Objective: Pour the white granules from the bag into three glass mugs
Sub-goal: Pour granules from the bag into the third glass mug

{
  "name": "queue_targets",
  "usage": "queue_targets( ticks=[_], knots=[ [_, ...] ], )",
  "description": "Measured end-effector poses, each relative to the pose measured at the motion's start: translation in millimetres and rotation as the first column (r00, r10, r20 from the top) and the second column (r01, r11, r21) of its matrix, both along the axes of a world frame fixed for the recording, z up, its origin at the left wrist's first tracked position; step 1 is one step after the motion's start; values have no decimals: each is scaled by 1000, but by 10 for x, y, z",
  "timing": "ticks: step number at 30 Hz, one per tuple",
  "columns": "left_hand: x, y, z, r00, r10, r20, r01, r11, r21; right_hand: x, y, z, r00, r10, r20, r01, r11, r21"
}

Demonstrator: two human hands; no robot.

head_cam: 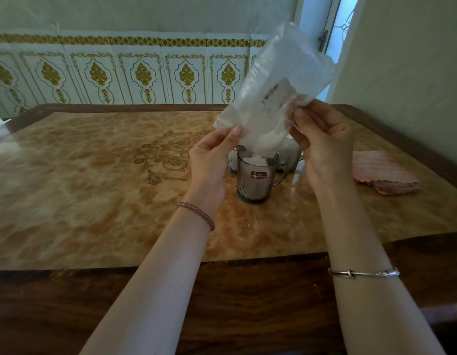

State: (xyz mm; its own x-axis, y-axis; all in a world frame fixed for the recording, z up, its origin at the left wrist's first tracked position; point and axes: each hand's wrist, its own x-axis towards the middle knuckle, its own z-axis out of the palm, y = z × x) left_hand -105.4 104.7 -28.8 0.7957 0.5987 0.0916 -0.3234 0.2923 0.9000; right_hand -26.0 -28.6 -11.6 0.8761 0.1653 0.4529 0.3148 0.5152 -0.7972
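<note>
Head view: spill risk, my bag (pixel 271 98) mouth sits just over the front mug (pixel 255 178) rim; a wobble or fast tilt likely dumps white granules (pixel 255 160) onto the table (pixel 94 175). Left hand (pixel 212 160) pinches the bag's lower edge, right hand (pixel 322 142) pinches its side. Bag tilted above the mug, between both hands. Two more mugs (pixel 290 153) just behind.

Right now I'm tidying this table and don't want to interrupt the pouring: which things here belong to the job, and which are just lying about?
Belong to the job:
- bag of white granules, gripped by left hand and right hand
- front glass mug, being filled
- two glass mugs behind it, mostly hidden

Lying about:
- folded pink cloth on the table, to the right
</note>
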Motion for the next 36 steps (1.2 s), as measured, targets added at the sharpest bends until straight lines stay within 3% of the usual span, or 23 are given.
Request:
queue_targets(
  ticks=[7, 11, 15, 20, 24, 29, 33, 36],
  knots=[
    [-1, -14, -3, 999, -30, -9, 31, 997, 72, 11, 58, -35, 996, 77, -45, -76, 997, 23],
    [4, 31, 5, 1000, -17, 14, 17, 1000, 17, 53, -10, -19, 995, 77, -69, -71, 994, 84],
    [1, 2, -3, 1000, -26, 0, 26, 998, 63, 10, 60, -59, 997, 65, -53, -66, 998, -24],
    [-4, 50, 26, 1000, 0, 26, -1, 1000, 10, 50, -13, -23, 997, 58, -50, -54, 996, 76],
    [-4, 10, 11, 999, -45, 14, 45, 998, 39, 7, 64, -51, 999, 45, -17, -46, 999, -19],
    [-13, 53, 32, 999, -8, 47, 9, 1000, -8, 26, 1, -24, 1000, 22, -13, -21, 997, 69],
    [-13, -1, 13, 999, -47, 12, 47, 999, 16, -12, 52, -40, 999, 46, -24, -46, 999, 1],
    [-10, 6, 24, 999, -44, 25, 44, 999, 20, 6, 22, -20, 998, 36, -41, -34, 998, 56]
  ],
)
